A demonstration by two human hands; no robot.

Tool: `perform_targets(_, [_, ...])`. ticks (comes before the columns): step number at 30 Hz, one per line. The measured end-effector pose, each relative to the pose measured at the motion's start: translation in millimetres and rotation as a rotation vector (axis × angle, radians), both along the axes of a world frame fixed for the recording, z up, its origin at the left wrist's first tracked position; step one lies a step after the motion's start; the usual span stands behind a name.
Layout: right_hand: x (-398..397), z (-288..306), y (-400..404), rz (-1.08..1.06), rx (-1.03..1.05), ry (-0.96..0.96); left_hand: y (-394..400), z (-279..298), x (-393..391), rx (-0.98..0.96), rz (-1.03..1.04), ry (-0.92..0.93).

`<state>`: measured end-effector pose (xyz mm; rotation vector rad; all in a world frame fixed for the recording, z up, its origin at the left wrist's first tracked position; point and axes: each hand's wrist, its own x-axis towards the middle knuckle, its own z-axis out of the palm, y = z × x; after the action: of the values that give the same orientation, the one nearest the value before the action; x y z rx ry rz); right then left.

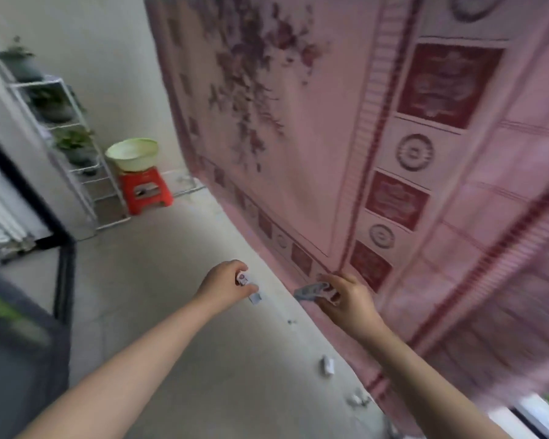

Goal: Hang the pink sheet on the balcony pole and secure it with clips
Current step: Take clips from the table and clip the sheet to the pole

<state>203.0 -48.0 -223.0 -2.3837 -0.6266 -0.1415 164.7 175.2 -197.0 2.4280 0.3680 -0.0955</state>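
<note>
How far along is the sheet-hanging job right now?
Done: the pink sheet already hangs spread out. In hand: the left hand holds a small white clip and the right hand a grey clip. Left: more clips lie on the floor; the pole is out of view, so no fastening shows.

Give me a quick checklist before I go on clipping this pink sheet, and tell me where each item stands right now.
1. Pink sheet hanging: ok, it drapes down to the floor.
2. Pole and clips already on it: cannot tell, the top is out of frame.
3. Left hand has a clip: ok, a small white clip sits in its grip.
4. Right hand has a clip: ok, it holds a grey clip near the sheet's lower edge.
5. Spare clips within reach: ok, a white clip on the floor and more lie beside the hem.
6. Sheet edge clean: cannot tell, the picture is blurred.
</note>
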Motion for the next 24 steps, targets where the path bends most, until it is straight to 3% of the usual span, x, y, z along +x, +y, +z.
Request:
perform_targets(5, [124.5,-7.5,98.5,0.101,0.065,-0.015,84.1,-10.8,92.1,-0.178,0.253,-0.08])
perform_targets(11, [280.8,-4.0,199.8,0.24,0.087,-0.013,185.0,0.3,217.8,-0.229,0.423,-0.134])
perform_targets(17, [409.7,6.5,352.6,0.423,-0.006,-0.116,303.8,8.3,317.5,-0.071,0.462,-0.186])
perform_targets(24, [533.0,2.8,563.0,0.448,0.049,-0.101,501.5,5.8,431.5,-0.026,0.476,-0.173])
